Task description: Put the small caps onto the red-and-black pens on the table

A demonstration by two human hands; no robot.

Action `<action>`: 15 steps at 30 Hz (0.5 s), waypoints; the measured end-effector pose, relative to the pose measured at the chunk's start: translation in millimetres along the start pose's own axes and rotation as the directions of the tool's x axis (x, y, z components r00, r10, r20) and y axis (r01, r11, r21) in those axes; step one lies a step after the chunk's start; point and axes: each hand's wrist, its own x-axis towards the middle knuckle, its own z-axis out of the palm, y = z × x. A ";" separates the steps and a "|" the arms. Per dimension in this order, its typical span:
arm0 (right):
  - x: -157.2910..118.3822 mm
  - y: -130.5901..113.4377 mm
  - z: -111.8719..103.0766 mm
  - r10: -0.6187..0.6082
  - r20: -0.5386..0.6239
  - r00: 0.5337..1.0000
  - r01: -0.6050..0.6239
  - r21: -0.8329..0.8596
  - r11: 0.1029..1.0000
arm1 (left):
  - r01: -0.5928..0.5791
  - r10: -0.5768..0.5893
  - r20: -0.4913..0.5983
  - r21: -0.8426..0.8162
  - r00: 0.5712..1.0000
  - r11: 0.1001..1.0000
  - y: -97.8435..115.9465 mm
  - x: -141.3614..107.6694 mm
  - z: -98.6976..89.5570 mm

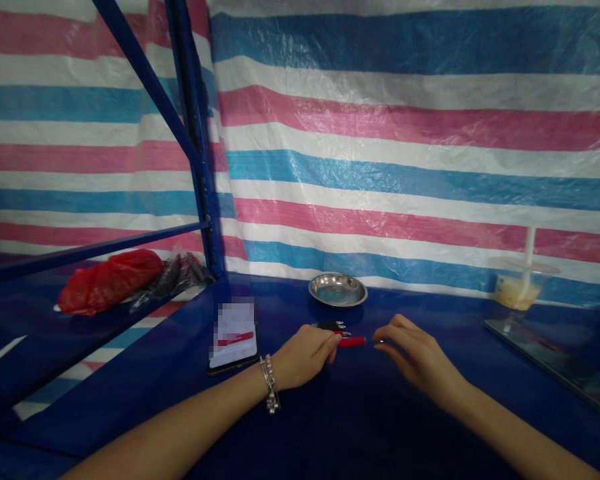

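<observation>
My left hand (311, 353), with a bracelet on its wrist, is closed round a red pen barrel (353, 342) that points to the right. Just across a small gap, my right hand (414, 353) pinches a tiny silver metal piece (381, 342) between thumb and fingertips; its exact kind is too small to make out. Behind my left hand lie black pens (331, 326) with silver tips, and another red pen (342, 333) is partly hidden by the fingers. A shallow round metal dish (338, 291) stands farther back on the blue table (360, 420).
A lit phone (233, 337) lies left of my left hand. At the right are a dark tablet-like device (555, 367) and a clear cup with a straw (518, 291). Red and dark plastic bags (111, 281) lie at the left by a blue metal frame (193, 133). Striped sheeting (405, 133) hangs behind.
</observation>
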 end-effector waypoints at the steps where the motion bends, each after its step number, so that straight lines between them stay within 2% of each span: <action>1: 0.1 6.0 -0.6 0.010 -0.004 1.000 -0.010 -0.021 1.000 | 0.011 -0.011 0.000 0.014 1.000 1.000 -1.9 0.1 -0.5; 5: -1.1 43.8 0.1 0.152 0.037 0.988 -0.147 -0.112 0.983 | 0.004 -0.009 0.018 0.228 1.000 0.974 -9.9 -1.1 -0.7; 7: -3.5 64.1 2.1 0.298 0.109 0.948 -0.283 -0.134 0.950 | -0.011 0.000 0.035 0.304 0.999 0.953 -12.4 -1.8 -0.2; 8: -4.9 72.5 3.0 0.387 0.148 0.910 -0.371 -0.122 0.920 | -0.017 0.004 0.041 0.319 0.999 0.947 -13.1 -1.9 0.1; 9: -6.4 79.2 3.7 0.417 0.160 0.895 -0.403 -0.117 0.908 | -0.024 0.011 0.041 0.331 0.999 0.943 -13.6 -1.9 0.4; 11: -9.0 86.9 4.2 0.438 0.179 0.881 -0.426 -0.102 0.899 | -0.040 0.030 0.034 0.342 0.999 0.939 -14.1 -1.6 1.0; 15: -11.8 87.4 2.7 0.402 0.193 0.895 -0.393 -0.080 0.916 | -0.094 0.086 0.040 0.326 0.996 0.941 -13.0 0.1 2.2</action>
